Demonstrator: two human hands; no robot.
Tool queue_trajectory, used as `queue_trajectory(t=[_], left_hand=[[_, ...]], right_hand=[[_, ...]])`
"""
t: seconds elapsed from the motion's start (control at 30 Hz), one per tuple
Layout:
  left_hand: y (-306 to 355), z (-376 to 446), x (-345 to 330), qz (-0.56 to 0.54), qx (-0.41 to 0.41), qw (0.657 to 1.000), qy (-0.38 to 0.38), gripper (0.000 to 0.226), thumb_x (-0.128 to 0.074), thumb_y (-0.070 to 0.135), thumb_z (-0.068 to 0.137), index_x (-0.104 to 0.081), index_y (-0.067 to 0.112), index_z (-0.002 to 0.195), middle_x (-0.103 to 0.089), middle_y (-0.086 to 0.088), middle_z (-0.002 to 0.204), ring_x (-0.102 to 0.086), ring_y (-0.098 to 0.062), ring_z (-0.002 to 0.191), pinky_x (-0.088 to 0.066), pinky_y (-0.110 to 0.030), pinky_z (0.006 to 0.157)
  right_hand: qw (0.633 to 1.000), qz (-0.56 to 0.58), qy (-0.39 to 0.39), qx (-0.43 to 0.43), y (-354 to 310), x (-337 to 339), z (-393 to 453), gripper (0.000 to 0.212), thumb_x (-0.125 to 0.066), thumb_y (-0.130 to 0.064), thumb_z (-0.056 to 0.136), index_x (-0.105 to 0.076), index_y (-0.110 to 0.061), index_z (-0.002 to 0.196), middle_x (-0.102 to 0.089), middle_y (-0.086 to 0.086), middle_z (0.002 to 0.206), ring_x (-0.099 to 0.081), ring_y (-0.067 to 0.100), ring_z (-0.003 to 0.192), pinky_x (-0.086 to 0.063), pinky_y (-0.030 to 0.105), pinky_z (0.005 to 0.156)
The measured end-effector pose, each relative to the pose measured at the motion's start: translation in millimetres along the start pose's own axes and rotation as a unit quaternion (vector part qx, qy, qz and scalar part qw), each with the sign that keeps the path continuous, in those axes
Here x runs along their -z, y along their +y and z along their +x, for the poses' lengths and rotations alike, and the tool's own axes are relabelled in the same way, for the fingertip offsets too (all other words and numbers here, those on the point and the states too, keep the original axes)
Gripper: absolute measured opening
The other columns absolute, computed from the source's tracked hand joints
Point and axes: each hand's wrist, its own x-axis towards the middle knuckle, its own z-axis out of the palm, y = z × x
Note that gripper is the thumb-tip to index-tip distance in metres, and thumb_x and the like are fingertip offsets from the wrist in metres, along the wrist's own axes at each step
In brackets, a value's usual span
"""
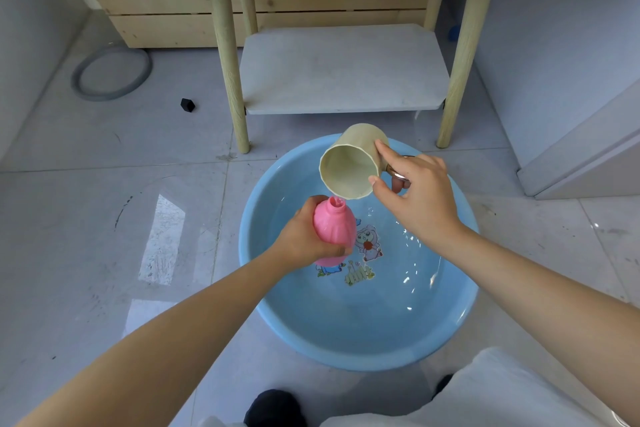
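Pink bottle (334, 232) is held tilted above the blue basin (363, 350), with the fingers of the left hand (303, 237) curled tight round its body. The right hand (420, 198) grips the beige cup (348, 166) at its handle, fingertips on the rim. The cup is tipped just above the bottle's open neck. A thin trickle seems to pass between the 2. The basin sits on the tiled floor (104, 218).

Light: bright and even.
Glare: white patch on the floor tiles (162, 239) left of the left hand (304, 236); small glints in the basin (346, 357) below the right hand (415, 194).
Edges: wide-angle bending.
Focus: sharp.
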Motion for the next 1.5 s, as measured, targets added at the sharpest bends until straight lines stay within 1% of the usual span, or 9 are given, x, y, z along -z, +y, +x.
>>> queue_trajectory(t=[0.27,0.53,0.73,0.87,1.0,1.1,1.27,1.4,1.5], left_hand=[[-0.3,0.5,1.7,-0.001,0.003,1.000,-0.001,0.087,-0.087,0.027,0.062,-0.034,0.033,0.130,-0.050,0.004,0.122,-0.054,-0.019,0.103,-0.047,-0.023,0.071],[-1.4,-1.0,2.1,0.006,0.003,1.000,-0.002,0.086,-0.087,0.026,0.062,-0.033,0.034,0.130,-0.050,0.004,0.121,-0.053,-0.019,0.103,-0.046,-0.021,0.068],[-1.4,-0.1,1.4,0.006,0.001,1.000,-0.004,0.086,-0.086,0.026,0.062,-0.034,0.034,0.130,-0.050,0.003,0.121,-0.054,-0.019,0.103,-0.046,-0.019,0.067],[-0.4,0.3,0.6,0.003,-0.001,1.000,-0.005,0.086,-0.086,0.025,0.062,-0.034,0.033,0.129,-0.050,0.004,0.121,-0.054,-0.018,0.103,-0.046,-0.019,0.067],[-1.9,0.2,1.4,0.001,0.003,1.000,-0.002,0.086,-0.087,0.026,0.061,-0.034,0.035,0.129,-0.050,0.003,0.121,-0.054,-0.019,0.104,-0.049,-0.026,0.075],[-2.2,0.2,1.7,0.004,0.002,1.000,-0.001,0.087,-0.087,0.026,0.061,-0.034,0.034,0.130,-0.050,0.004,0.121,-0.054,-0.019,0.104,-0.049,-0.027,0.076],[-0.6,0.5,1.5,0.004,0.000,1.000,0.000,0.086,-0.086,0.027,0.061,-0.034,0.035,0.129,-0.050,0.005,0.120,-0.054,-0.018,0.104,-0.049,-0.026,0.076],[-0.1,0.3,1.6,0.012,0.000,1.000,-0.001,0.087,-0.086,0.027,0.062,-0.033,0.033,0.130,-0.050,0.004,0.120,-0.054,-0.018,0.101,-0.045,-0.021,0.069],[0.5,0.4,1.6,0.012,0.002,1.000,-0.002,0.088,-0.086,0.027,0.062,-0.032,0.033,0.132,-0.050,0.003,0.121,-0.054,-0.019,0.102,-0.046,-0.024,0.072]], right_hand=[[1.000,-0.009,0.015,0.022,0.4,-1.1,0.6,0.050,-0.053,-0.038,0.081,-0.063,-0.012,0.123,-0.046,-0.004,0.056,-0.046,0.016,0.061,-0.026,0.023,0.074],[0.998,-0.026,0.021,0.044,0.2,-0.7,2.0,0.048,-0.054,-0.035,0.082,-0.063,-0.012,0.123,-0.046,-0.002,0.056,-0.047,0.017,0.061,-0.024,0.022,0.072],[0.997,-0.039,0.027,0.064,0.6,-2.2,1.5,0.047,-0.054,-0.035,0.083,-0.063,-0.011,0.123,-0.040,-0.007,0.058,-0.047,0.016,0.062,-0.024,0.021,0.074],[0.996,-0.046,0.025,0.073,1.5,-3.0,2.3,0.047,-0.054,-0.035,0.084,-0.062,-0.012,0.124,-0.039,-0.009,0.059,-0.049,0.016,0.064,-0.025,0.022,0.076],[0.995,-0.051,0.031,0.076,2.6,-3.8,1.9,0.047,-0.053,-0.036,0.084,-0.062,-0.013,0.124,-0.036,-0.010,0.060,-0.043,0.011,0.067,-0.026,0.022,0.077],[0.995,-0.053,0.036,0.079,3.0,-4.6,1.9,0.047,-0.054,-0.036,0.084,-0.062,-0.014,0.124,-0.036,-0.010,0.061,-0.041,0.009,0.071,-0.026,0.022,0.079],[0.991,-0.064,0.051,0.106,2.6,-4.4,3.3,0.045,-0.055,-0.035,0.084,-0.063,-0.013,0.123,-0.040,-0.008,0.060,-0.044,0.012,0.074,-0.026,0.022,0.081],[0.987,-0.074,0.059,0.127,0.9,-4.1,3.2,0.044,-0.056,-0.033,0.084,-0.063,-0.012,0.122,-0.042,-0.005,0.058,-0.048,0.018,0.071,-0.031,0.027,0.080],[0.985,-0.083,0.061,0.138,0.4,-3.8,3.7,0.043,-0.057,-0.032,0.084,-0.064,-0.012,0.121,-0.043,-0.004,0.058,-0.050,0.020,0.070,-0.032,0.028,0.080]])
